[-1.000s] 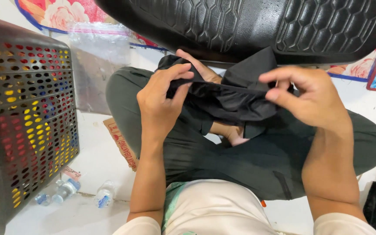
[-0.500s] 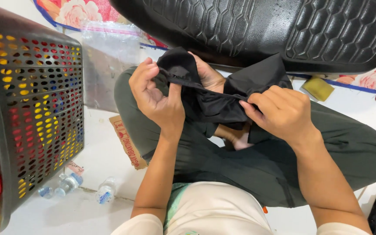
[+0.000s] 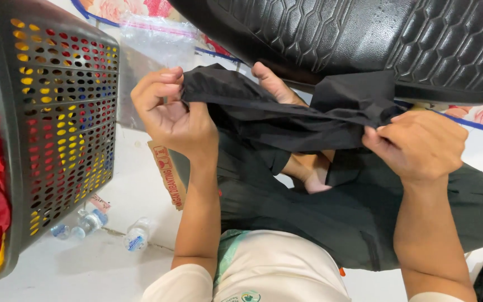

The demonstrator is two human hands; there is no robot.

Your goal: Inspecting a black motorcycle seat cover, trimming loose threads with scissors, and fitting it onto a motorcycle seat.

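A big black seat (image 3: pixel 364 39) with a bumpy pattern hangs over the top of the view, just behind the hands. On the left stands one dark plastic basket (image 3: pixel 57 128) full of holes, with red, yellow and blue clothes showing inside it. Two small plastic bottles (image 3: pixel 90 222) lie on the white floor (image 3: pixel 57 268) near the basket, and a third thing beside them may be another bottle, but it is too small to tell. One flat piece of brown cardboard (image 3: pixel 169 173) lies next to the person's leg. A clear plastic bag (image 3: pixel 152 42) sits behind the basket.

The person sits cross-legged in dark green pants (image 3: pixel 331 218). One bare foot peeks out under the cloth.

There is one black cloth (image 3: pixel 286 112). It is held up in the air above the lap, between the two hands. It is stretched long from left to right.

The left hand (image 3: pixel 169 114) pinches the left end of the cloth, its grip clamped on it. The right hand (image 3: pixel 420 145) pinches the right end, and its grip is clamped on the cloth too.
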